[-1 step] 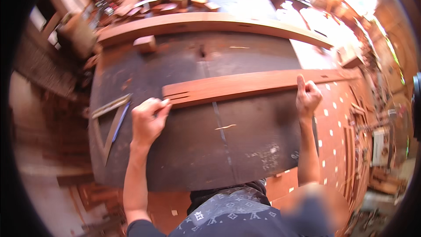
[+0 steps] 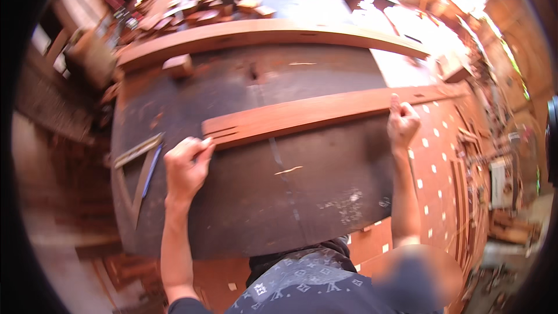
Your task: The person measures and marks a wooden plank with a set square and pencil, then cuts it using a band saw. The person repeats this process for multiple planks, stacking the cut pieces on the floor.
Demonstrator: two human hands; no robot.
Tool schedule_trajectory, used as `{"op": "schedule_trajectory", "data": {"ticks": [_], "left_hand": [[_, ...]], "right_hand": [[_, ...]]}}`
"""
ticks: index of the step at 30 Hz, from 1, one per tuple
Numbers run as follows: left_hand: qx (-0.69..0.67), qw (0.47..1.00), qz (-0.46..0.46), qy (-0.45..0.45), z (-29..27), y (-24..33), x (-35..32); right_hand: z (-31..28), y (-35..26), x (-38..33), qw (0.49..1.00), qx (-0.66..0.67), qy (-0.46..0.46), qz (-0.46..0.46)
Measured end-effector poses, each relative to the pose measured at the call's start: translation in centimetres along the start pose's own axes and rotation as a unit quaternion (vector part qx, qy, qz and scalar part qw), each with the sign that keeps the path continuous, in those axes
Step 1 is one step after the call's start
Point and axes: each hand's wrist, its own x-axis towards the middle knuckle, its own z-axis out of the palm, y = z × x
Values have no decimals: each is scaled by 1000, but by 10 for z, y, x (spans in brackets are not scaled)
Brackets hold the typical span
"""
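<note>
So nearest the camera there's just the dark, scuffed table (image 2: 279, 209) top with a few pale scratches on it, nothing being worked there. A bit further in, the left hand (image 2: 187, 166) is curled around the near-left end of the long reddish plank (image 2: 325, 113), fingers wrapped over the edge where a slot is already cut into the end. The right hand (image 2: 402, 123) is closed on the plank's near edge further to the right, thumb sticking up. The plank lies flat across the middle of the table, running left to right and tilting up toward the far right. Judging by that, the joinery cuts look done and it's at the positioning stage, not yet fixed to anything. Left of the left hand a metal square (image 2: 136, 166) with a blue pencil (image 2: 152, 170) sits untouched. Further back a thicker curved beam (image 2: 261, 35) spans the table, with a small wood block (image 2: 178, 65) beside it.
</note>
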Motion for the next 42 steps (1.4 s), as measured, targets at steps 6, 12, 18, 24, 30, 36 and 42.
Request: {"op": "schedule_trajectory", "data": {"ticks": [6, 12, 18, 24, 30, 36, 42], "left_hand": [[-32, 999, -6, -26, -3, -18, -4], [-106, 990, -77, 50, 22, -26, -18], [-41, 997, -25, 62, 38, -25, 11], [-81, 994, -45, 60, 81, -32, 57], [-113, 988, -78, 71, 88, -35, 58], [-117, 988, -49, 93, 93, -38, 61], [-118, 987, -73, 81, 88, -44, 68]], "right_hand": [[31, 110, 77, 963, 138, 27, 228], [39, 92, 105, 838, 409, -177, 316], [66, 98, 141, 804, 458, -132, 356], [102, 85, 188, 788, 498, -27, 362], [116, 89, 171, 746, 600, -46, 285], [115, 97, 173, 742, 615, -75, 256], [119, 98, 173, 745, 613, -64, 257]]}}
